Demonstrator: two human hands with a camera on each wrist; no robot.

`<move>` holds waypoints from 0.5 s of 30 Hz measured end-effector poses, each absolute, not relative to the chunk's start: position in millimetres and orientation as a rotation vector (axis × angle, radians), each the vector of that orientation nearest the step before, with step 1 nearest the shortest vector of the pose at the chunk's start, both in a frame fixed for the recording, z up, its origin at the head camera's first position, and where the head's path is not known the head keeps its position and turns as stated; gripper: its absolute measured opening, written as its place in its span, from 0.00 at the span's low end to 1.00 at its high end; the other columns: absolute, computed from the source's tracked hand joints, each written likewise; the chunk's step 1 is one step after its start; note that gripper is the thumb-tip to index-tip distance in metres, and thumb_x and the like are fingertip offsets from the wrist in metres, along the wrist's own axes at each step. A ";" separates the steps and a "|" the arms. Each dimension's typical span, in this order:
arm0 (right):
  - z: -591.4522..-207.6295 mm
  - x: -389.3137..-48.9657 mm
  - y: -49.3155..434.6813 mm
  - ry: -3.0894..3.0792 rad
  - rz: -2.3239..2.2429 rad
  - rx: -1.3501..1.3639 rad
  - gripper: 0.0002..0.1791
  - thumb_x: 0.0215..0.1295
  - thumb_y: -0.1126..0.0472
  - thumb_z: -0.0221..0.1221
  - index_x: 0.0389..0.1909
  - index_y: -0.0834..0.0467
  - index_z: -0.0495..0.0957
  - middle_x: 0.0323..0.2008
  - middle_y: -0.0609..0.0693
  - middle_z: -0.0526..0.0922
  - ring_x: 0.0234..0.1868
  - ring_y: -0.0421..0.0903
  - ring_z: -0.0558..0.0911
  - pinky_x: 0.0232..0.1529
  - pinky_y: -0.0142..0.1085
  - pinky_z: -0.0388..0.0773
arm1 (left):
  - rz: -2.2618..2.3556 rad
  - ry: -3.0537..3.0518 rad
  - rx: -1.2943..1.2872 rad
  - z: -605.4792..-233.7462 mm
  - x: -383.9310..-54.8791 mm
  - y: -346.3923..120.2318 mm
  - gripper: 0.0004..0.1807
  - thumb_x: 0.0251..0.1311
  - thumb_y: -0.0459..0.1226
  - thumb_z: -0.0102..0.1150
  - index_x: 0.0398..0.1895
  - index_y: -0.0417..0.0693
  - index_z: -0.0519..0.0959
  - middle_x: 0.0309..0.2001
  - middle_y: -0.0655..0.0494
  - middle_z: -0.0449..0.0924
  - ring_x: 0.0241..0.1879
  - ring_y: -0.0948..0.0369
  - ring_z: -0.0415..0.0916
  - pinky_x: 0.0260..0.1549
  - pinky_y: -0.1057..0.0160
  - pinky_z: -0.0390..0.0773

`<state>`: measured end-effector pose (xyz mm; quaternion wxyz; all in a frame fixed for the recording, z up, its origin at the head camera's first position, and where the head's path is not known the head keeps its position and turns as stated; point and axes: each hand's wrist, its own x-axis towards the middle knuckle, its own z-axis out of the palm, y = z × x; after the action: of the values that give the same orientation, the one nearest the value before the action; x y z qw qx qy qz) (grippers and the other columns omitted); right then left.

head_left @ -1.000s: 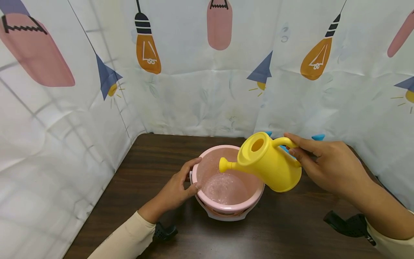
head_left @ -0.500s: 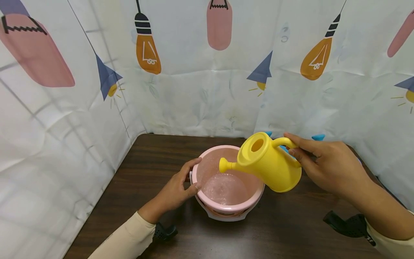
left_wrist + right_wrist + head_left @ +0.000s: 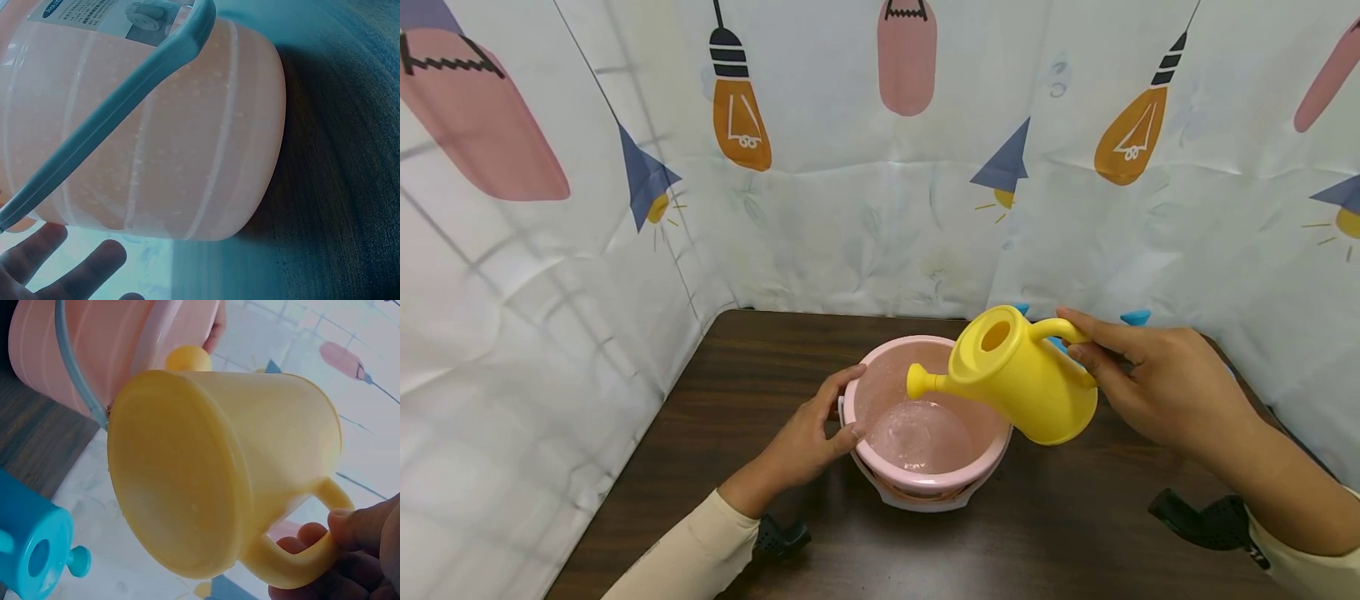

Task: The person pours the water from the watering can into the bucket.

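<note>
The right hand grips the yellow watering can by its looped handle, fingers and thumb closed round it. The can hangs just to the left of that grip, tilted, with its spout pointing away from the fingers and reaching over the mouth of the pink bucket. The bucket stands farther left of the grip, on the dark wooden table — water lies in its bottom, the surface rippled. The left hand, across the bucket from the right, holds the rim between thumb and fingers; below that hold, the left wrist view shows the bucket's carrying handle slanting across the outer wall, and a printed label close to it. Beyond the right hand's grip, partly hidden by the yellow can and the hand, is a blue watering can, better seen in the right wrist view. Behind both hands hangs a white cloth printed with light bulbs and lamps.
</note>
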<state>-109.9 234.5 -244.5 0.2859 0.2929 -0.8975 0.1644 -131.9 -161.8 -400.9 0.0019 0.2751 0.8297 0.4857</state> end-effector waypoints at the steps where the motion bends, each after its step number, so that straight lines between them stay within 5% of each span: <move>1: -244.5 -110.0 234.3 -2.398 0.438 0.783 0.28 0.57 0.68 0.72 0.61 0.54 0.84 0.15 0.32 0.62 0.13 0.30 0.55 0.15 0.27 0.57 | 1.525 2.601 0.861 -400.7 -131.9 -161.8 0.39 0.69 0.54 0.56 0.80 0.65 0.54 0.67 0.50 0.69 0.57 0.53 0.77 0.54 0.47 0.76; 15: -243.0 -109.1 231.7 -2.388 0.427 0.789 0.27 0.57 0.68 0.72 0.60 0.54 0.84 0.15 0.32 0.63 0.13 0.31 0.55 0.15 0.27 0.57 | 1.521 2.609 0.857 -401.4 -131.5 -161.8 0.39 0.69 0.55 0.56 0.80 0.66 0.54 0.67 0.50 0.69 0.57 0.53 0.76 0.53 0.46 0.77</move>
<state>-109.1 231.7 -243.0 0.2909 0.2959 -0.8957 0.1601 -131.5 -161.8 -401.4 0.0013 0.2730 0.8311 0.4845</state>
